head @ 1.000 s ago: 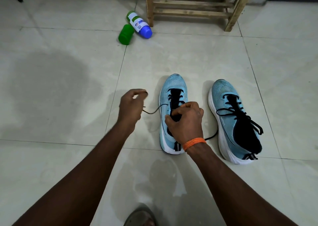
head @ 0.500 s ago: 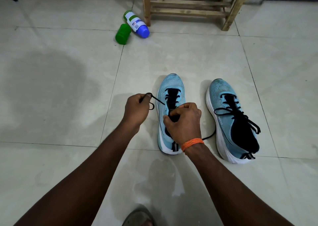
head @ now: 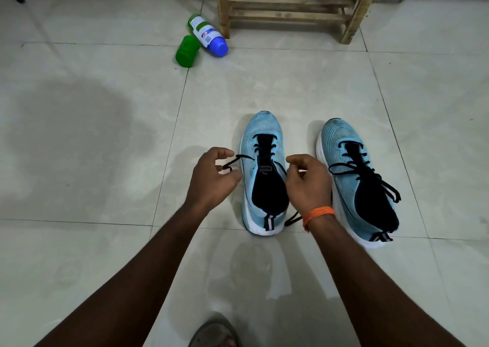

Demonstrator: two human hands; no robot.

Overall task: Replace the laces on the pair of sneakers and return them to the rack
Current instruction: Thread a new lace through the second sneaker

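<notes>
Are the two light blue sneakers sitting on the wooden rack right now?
No, the light blue sneakers stand side by side on the pale tiled floor, in front of the wooden rack.

Left sneaker (head: 264,128), light blue and white-soled, partly threaded, its black lace (head: 244,157) drawn out to both sides, right sneaker (head: 341,137) set just beside it, laced with ends left loose, wooden rack (head: 291,5) stood beyond the toes

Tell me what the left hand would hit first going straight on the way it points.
Probably the light-blue knit sneaker beside it: the left hand, pinching the thin black lace, points up-right at its side, though height is unclear.
</notes>
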